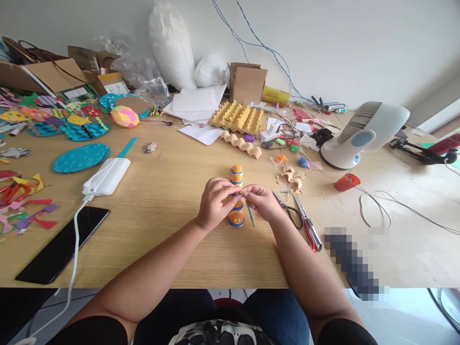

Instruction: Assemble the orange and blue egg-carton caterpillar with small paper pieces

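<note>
A row of egg-carton cups [236,219], orange with blue bands, runs away from me on the table. The nearest cup carries two small yellow eye-like spots. Above the middle of the row, my left hand [216,200] and my right hand [261,200] meet with fingertips pinched together. Whatever is between them is too small to make out. Part of the row is hidden behind the fingers. Beside my right hand lies a thin blue stick [251,215]. Farther right are black-handled scissors [292,211] and a red utility knife [309,229].
Behind the row sit a yellow egg tray [239,117] and a cut carton strip [241,144]. A white fan [362,136] and an orange cup [347,182] stand right. On the left are a power bank [107,177], a black tablet-like slab [63,245] and paper scraps [27,206].
</note>
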The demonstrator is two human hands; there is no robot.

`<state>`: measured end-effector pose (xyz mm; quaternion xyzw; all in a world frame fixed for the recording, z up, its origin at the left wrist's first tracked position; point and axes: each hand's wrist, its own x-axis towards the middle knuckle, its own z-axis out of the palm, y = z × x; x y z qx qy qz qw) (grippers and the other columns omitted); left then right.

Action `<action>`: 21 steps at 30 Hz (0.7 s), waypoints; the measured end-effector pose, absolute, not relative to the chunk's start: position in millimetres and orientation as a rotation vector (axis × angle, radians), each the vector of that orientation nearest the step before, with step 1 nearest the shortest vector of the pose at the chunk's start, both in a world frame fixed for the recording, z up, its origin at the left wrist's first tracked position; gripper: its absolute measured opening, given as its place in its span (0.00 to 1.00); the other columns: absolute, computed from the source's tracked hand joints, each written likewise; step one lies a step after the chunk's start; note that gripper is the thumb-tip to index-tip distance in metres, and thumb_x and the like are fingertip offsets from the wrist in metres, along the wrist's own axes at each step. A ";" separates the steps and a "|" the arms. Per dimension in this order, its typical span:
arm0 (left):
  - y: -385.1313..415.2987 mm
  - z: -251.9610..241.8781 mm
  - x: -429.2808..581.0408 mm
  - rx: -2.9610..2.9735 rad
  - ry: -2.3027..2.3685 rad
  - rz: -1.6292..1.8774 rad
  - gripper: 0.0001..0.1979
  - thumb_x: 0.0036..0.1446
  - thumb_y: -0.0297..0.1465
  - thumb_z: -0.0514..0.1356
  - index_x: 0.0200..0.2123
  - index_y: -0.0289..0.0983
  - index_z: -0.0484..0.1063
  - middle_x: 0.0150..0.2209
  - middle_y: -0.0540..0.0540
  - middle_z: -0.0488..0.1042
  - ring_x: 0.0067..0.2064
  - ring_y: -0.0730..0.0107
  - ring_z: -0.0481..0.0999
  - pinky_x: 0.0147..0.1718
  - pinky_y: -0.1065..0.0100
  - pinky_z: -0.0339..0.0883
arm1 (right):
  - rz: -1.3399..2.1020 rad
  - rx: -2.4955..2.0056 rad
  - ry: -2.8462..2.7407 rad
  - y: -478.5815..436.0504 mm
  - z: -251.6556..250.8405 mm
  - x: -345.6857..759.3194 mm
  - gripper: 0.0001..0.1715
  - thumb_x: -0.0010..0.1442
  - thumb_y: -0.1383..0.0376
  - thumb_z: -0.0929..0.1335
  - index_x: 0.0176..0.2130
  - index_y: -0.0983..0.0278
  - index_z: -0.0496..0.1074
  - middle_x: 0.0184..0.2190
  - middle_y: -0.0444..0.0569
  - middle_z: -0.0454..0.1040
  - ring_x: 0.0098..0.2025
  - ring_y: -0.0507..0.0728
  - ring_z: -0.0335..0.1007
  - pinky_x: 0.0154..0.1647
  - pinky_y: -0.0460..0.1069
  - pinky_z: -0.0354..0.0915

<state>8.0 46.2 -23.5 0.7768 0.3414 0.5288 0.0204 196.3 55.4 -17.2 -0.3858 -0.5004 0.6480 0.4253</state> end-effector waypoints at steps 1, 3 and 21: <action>46.2 -23.6 8.1 2.411 1.061 1.640 0.10 0.61 0.29 0.67 0.46 0.43 0.77 0.40 0.47 0.77 0.47 0.64 0.73 0.51 0.57 0.70 | 1.617 -0.966 -1.256 55.3 -17.1 196.1 0.21 0.51 0.51 0.78 0.34 0.65 0.77 0.18 0.37 0.66 0.18 0.45 0.48 0.19 0.45 0.43; 46.4 -23.8 8.4 2.419 1.060 1.637 0.10 0.61 0.30 0.67 0.46 0.43 0.77 0.40 0.47 0.77 0.47 0.63 0.73 0.51 0.57 0.70 | 1.607 -0.968 -1.272 54.9 -16.9 195.8 0.21 0.52 0.50 0.77 0.32 0.65 0.75 0.16 0.36 0.62 0.17 0.45 0.48 0.19 0.45 0.43; 52.3 -28.6 6.8 2.430 1.082 1.636 0.01 0.61 0.31 0.66 0.38 0.42 0.79 0.36 0.48 0.78 0.46 0.64 0.73 0.49 0.57 0.70 | 1.403 -1.114 -1.563 54.0 -12.2 199.3 0.30 0.57 0.40 0.71 0.33 0.66 0.77 0.14 0.38 0.61 0.18 0.48 0.51 0.20 0.46 0.48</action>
